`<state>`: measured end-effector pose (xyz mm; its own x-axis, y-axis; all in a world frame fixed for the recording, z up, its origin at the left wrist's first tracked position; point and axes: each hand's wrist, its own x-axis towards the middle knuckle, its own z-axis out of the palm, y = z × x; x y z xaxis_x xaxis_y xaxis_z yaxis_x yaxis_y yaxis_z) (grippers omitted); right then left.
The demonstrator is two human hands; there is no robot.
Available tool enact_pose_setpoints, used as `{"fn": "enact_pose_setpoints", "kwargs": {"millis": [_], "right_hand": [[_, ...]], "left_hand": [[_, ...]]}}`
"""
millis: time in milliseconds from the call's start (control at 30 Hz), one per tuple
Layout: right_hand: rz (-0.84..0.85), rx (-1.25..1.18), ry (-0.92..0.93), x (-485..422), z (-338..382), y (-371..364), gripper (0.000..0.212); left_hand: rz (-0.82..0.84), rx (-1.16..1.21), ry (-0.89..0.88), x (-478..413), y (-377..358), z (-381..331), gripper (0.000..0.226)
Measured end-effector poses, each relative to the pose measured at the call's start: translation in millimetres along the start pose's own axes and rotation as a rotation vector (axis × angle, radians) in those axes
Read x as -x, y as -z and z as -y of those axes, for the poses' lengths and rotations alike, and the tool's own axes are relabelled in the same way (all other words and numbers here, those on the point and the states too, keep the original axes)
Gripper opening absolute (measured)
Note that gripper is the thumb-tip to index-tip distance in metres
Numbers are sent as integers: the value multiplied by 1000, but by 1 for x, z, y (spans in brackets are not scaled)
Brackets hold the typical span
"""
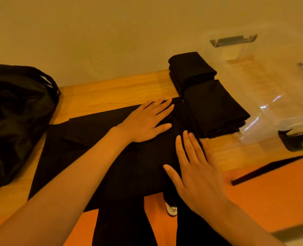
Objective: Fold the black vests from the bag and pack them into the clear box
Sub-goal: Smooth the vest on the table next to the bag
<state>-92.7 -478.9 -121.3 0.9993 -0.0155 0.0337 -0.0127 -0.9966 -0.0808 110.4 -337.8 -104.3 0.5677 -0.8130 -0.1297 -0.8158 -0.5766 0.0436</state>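
Right hand (196, 174) and left hand (147, 121), fingers straight, are pressed on one black vest (143, 166); folded vests (214, 110) beside it are not yet packed in the clear box (271, 103).

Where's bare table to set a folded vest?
Bare wood strip behind the vest, between bag and far folded stack; smaller patch between right hand, near folded stack and clear box. Centre crowded: vest, left hand.

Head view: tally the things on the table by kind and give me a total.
Black bag: 1
Spread vest: 1
Folded vest piles: 2, far pile and near pile; the layers in each cannot be counted
Clear box: 1
Total: 5
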Motion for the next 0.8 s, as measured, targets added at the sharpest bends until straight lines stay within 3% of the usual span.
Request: {"fn": "enact_pose_setpoints", "kwargs": {"millis": [100,233,433,567,700,800], "right_hand": [[-1,5,15,2,-1,0,81],[-67,-48,107,10,-11,2,79],[-88,17,253,12,-40,-13,106],[-180,44,298,9,-46,-22,92],[-270,16,345,12,-55,-26,87],[-364,-45,432,16,-69,-27,67]], "left_hand": [[-1,41,-8,4,3,-4,77],[-146,114,83,38,16,-12,85],[-98,22,136,159,-2,-33,93],[-45,-28,262,227,-30,-36,103],[-122,-62,430,273,-49,-33,98],[-190,-75,458,299,-63,-29,96]]}}
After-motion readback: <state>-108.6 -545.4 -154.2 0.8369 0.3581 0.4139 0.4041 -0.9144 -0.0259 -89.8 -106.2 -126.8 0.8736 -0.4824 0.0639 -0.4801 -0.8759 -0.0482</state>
